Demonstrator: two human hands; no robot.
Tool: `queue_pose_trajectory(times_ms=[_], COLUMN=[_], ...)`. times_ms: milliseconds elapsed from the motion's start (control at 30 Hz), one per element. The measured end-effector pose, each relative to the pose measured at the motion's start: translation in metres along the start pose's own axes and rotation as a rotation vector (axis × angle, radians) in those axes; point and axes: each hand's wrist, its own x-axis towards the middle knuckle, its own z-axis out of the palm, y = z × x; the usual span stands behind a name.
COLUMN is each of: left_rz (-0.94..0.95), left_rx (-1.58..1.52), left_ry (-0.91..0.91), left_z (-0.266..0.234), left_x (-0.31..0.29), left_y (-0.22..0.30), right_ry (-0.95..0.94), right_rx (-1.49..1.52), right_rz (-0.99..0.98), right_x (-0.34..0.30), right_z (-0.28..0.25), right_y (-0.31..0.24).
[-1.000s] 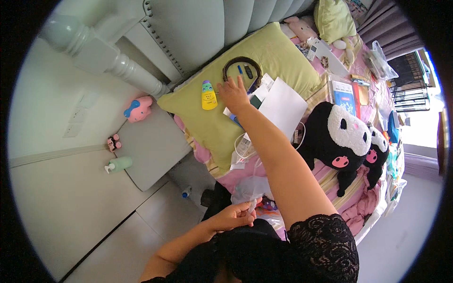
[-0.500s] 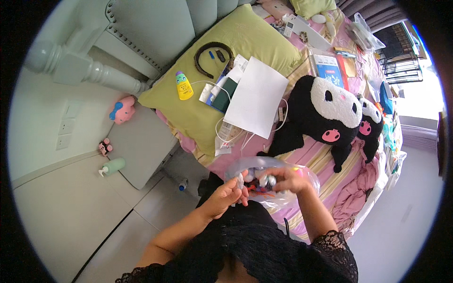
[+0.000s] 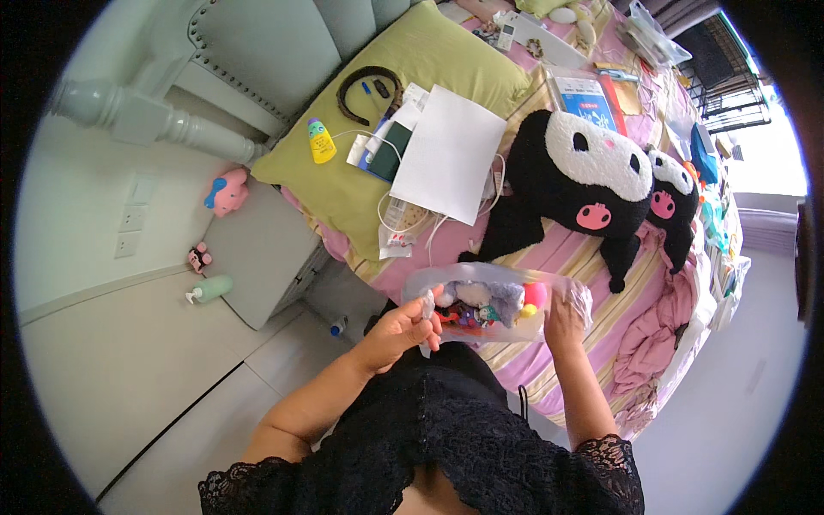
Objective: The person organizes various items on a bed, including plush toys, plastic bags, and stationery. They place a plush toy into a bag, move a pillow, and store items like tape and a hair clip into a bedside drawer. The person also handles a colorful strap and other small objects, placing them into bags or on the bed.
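A clear plastic bag (image 3: 506, 333) is stretched open at the bed's near edge, in front of my body. Inside it lie a grey-purple plush toy (image 3: 505, 300), a pink and yellow item (image 3: 533, 299) and several small red and dark pieces (image 3: 463, 319). My left hand (image 3: 396, 336) is closed on the bag's gathered left edge, thumb and fingers pinching it. At the other end my right hand (image 3: 564, 324) is closed around the bag's right edge, with crumpled plastic showing beside the fingers.
Beyond the bag lie black-and-white plush toys (image 3: 592, 172), a white sheet (image 3: 451, 154) with white cables and a green pillow (image 3: 352, 206) carrying a yellow bottle (image 3: 321, 142) and a headband (image 3: 348, 94). A grey nightstand (image 3: 266, 257) stands left, near a green pump bottle (image 3: 210, 289).
My right hand has moved right, from above the bag's middle to its right edge; the small shiny thing it held no longer shows there. The bag is pulled wider, showing the grey-purple plush.
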Motion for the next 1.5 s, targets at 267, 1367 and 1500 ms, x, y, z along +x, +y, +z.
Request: queue_pose_trajectory(times_ms=[267, 1367, 1500], left_rz=[-0.162, 0.293, -0.107], left_rx=[0.051, 1.296, 1.318], left_ry=[-0.305, 1.419, 1.205], left_z=[0.048, -0.245, -0.285], left_x=[0.016, 0.260, 0.272], left_y=[-0.037, 0.195, 0.224], right_ry=[-0.414, -0.464, -0.490], right_rx=[0.007, 0.316, 0.280], right_rz=[0.478, 0.626, 0.653], right_x=[-0.089, -0.018, -0.022], right_z=[0.002, -0.046, -0.038], right_y=[0.070, -0.060, -0.071])
